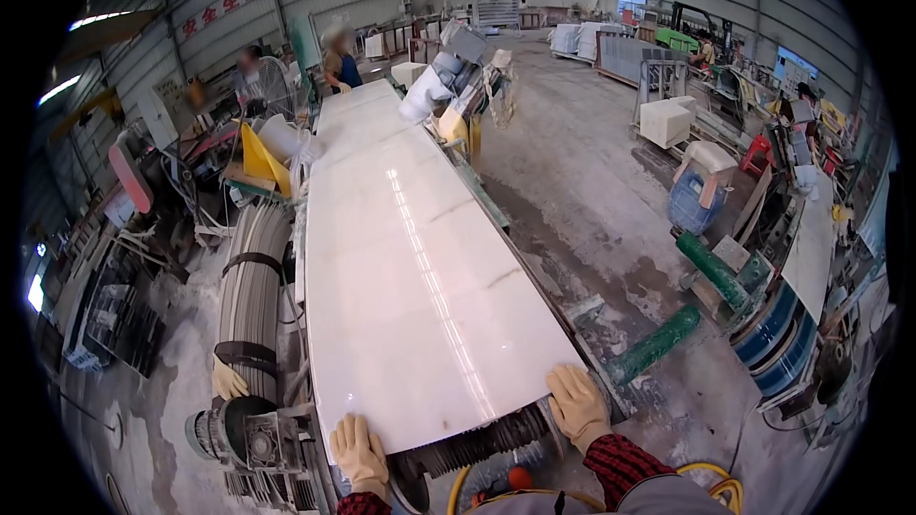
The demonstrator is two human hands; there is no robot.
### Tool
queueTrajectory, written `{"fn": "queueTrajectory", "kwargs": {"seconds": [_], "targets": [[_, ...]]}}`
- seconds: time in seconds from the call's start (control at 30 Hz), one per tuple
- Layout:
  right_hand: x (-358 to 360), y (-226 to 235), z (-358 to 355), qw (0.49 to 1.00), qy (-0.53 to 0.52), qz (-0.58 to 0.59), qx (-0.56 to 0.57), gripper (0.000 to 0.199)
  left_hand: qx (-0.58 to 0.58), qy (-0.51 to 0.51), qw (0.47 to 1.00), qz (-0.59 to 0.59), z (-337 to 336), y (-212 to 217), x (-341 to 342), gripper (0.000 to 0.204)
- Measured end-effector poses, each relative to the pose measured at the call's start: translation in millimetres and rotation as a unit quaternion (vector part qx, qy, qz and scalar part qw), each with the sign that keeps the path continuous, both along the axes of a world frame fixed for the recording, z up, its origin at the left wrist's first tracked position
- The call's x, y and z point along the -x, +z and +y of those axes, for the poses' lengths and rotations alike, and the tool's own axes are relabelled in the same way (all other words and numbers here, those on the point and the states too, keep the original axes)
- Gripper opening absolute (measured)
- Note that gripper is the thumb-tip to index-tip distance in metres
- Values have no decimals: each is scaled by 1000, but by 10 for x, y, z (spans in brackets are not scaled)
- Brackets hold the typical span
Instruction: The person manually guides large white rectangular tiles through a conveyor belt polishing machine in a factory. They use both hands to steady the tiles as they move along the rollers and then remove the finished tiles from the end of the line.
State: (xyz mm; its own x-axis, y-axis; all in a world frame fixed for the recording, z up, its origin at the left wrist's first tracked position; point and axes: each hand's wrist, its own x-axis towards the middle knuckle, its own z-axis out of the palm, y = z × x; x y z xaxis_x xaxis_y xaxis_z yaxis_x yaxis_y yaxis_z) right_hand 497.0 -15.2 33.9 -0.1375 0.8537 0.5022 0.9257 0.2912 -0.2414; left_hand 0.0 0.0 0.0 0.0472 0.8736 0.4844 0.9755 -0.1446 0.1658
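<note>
A long, polished white stone slab (420, 277) with faint veins lies flat on a machine bed in front of me. My left hand (360, 450), in a cream work glove, rests on its near left corner with the fingers stretched forward. At the near right corner, my right hand (578, 406), gloved alike, lies over the edge with its fingers extended. The undersides of both hands are hidden. Beyond a seam, a second white slab (358, 114) continues the line. Dark ribbed bellows (482, 445) show below the near edge.
Left of the slab are a ribbed cover (253, 277), a motor (234, 434) and a loose cream glove (229, 380). A cutting-machine head (458, 76) stands over the far right side. Green rollers (658, 343) jut out at right. A person in a blue apron (349, 72) stands at the far end.
</note>
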Motion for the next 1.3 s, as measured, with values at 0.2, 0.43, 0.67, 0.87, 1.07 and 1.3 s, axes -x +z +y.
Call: {"fn": "queueTrajectory", "kwargs": {"seconds": [0.2, 0.43, 0.67, 0.87, 1.07, 1.3], "targets": [[28, 100, -28, 1000, 4, 11, -10, 45, -5, -2, 1000, 12, -31, 57, -19, 44], [13, 46, -80, 1000, -11, -1, -7, 43, 64, 8, 998, -22, -76, 6, 11, 47], [-22, -37, -63, 997, 7, 66, -27, 33, 109, 33, 993, -23, -60, -335, 177, 58], [-64, 82, 143, 991, 23, 131, 7, 21, 197, 28, 980, -15, 94, -225, 285, 67], [44, 96, 654, 997, -11, -13, 77, 51, 300, 40, 951, 62, 468, 255, 48, 73], [1, 21, 1022, 999, 3, -34, 24, 60, 302, 49, 951, 32, 652, 394, -78, 72]]}}
